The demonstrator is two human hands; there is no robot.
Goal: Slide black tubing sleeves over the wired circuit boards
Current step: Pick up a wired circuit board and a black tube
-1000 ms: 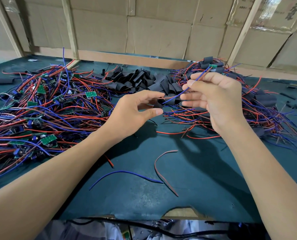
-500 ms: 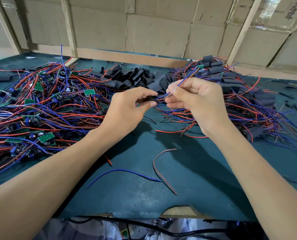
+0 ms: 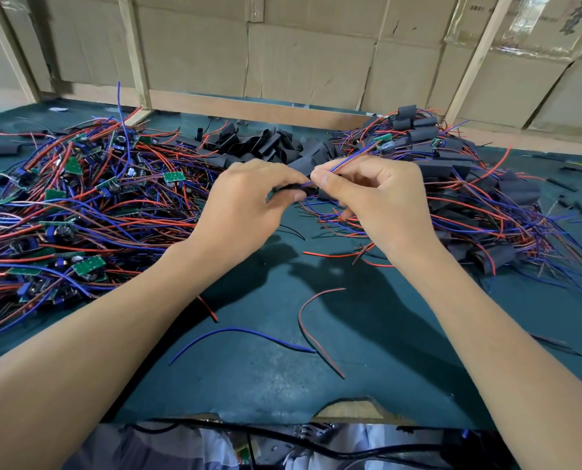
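Between both grips: left hand (image 3: 245,201) pinches black sleeve (image 3: 291,189); right hand (image 3: 378,195) pinches blue wire (image 3: 350,161); bare bench (image 3: 266,374) beneath.

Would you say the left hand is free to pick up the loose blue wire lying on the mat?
Probably not yet: the left hand pinches a black sleeve. The blue wire itself lies uncovered.

Both hands meet fingertip to fingertip, left (image 3: 249,201) and right (image 3: 378,198) curled, pinching.
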